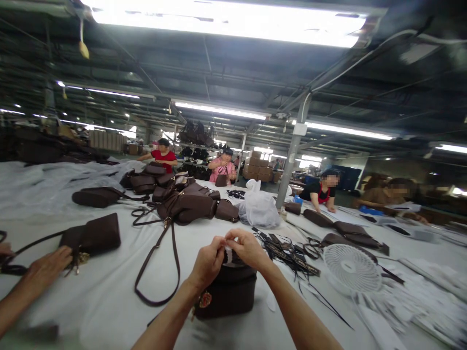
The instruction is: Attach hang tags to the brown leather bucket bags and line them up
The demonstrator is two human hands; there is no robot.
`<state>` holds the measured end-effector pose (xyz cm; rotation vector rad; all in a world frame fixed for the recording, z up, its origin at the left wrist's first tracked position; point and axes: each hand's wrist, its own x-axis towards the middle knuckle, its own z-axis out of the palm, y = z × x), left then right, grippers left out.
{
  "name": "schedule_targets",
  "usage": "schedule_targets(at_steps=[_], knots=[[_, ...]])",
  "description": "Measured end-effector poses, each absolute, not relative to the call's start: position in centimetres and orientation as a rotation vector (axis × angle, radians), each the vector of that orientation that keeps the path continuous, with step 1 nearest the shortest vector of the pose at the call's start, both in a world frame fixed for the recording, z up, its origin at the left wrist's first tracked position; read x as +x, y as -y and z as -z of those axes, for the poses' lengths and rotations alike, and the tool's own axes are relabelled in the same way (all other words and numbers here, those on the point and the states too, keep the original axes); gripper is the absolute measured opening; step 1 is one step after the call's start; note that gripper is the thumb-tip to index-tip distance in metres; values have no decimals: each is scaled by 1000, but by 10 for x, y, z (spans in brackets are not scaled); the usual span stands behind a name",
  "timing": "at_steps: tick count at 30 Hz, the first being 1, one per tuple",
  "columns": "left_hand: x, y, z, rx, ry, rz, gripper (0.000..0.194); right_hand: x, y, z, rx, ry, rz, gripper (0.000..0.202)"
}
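A dark brown handbag [233,296] stands upright on the white-covered table in front of me, with a red and gold charm [205,299] hanging at its left side. Above its top, my left hand [207,260] and my right hand [248,249] meet, their thumbs and fingers pinched together. A small whitish bit [228,247] shows between the fingertips, too small and covered to name. Below it, part of the bag's opening is hidden by my hands. A brown strap [176,262] lies looped on the table to the left of my left arm.
At left, a co-worker's hand [49,265] touches another brown bag [97,235]. Brown bags [189,206] are heaped ahead, beside clear plastic [259,206]. Black cords with tags [288,253] and a white fan [352,268] are at right. Several people work across the table near a post [292,160].
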<state>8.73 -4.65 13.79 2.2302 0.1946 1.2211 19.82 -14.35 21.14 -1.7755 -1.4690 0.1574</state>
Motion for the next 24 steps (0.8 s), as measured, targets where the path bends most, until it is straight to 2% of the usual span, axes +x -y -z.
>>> schedule_targets(at_steps=[2, 4, 8, 10, 16, 19, 24], knots=[[87, 46, -144, 2200, -182, -1192, 12, 196, 142, -215, -1823, 1528, 188, 16], [85, 45, -150, 2195, -141, -1126, 10, 196, 140, -218, -1837, 1478, 318, 18], [78, 39, -164, 2217, -23, -924, 16, 203, 137, -227, -1825, 1401, 260, 15], [76, 35, -171, 2269, 22, -857, 11, 204, 137, -232, -1851, 1411, 219, 17], [79, 36, -189, 2487, 73, -955, 26, 196, 132, -260, -1908, 1418, 228, 15], [78, 43, -189, 2445, 148, -890, 35, 195, 126, -272, -1929, 1329, 256, 16], [71, 36, -186, 2482, 164, -722, 33, 199, 121, -265, -1893, 1271, 136, 17]])
